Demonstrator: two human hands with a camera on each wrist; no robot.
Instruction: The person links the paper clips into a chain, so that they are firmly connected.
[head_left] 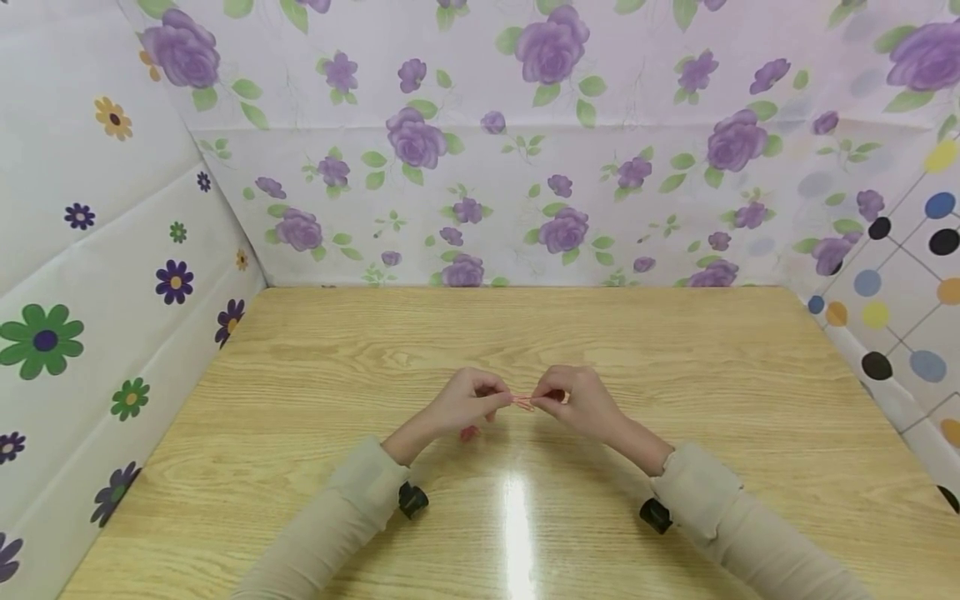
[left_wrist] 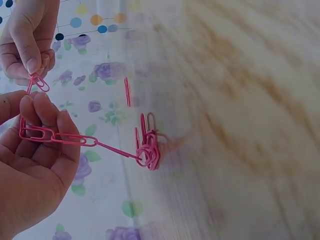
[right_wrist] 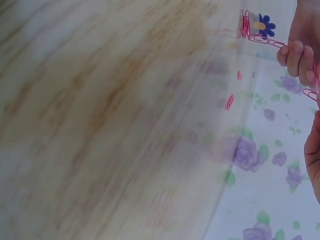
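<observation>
With bent fingers, the left hand [head_left: 463, 402] pinches a pink paper-clip chain [left_wrist: 80, 140], its heap [head_left: 469, 433] at six o'clock; the right hand [head_left: 585, 404] pinches a paper clip [left_wrist: 42, 85] at nine o'clock.

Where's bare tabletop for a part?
Bare table: right of the right sleeve to dotted wall; left of the left sleeve to daisy wall; beyond left hand and right hand to rose wall. Crowded around both hands: pink paperclip chain, paperclip heap, loose paperclips.

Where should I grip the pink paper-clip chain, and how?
Probably pinch the pink paper-clip chain from the right, on the straight span between left hand and clip heap: it hangs clear of the table, with open space on that side.
</observation>
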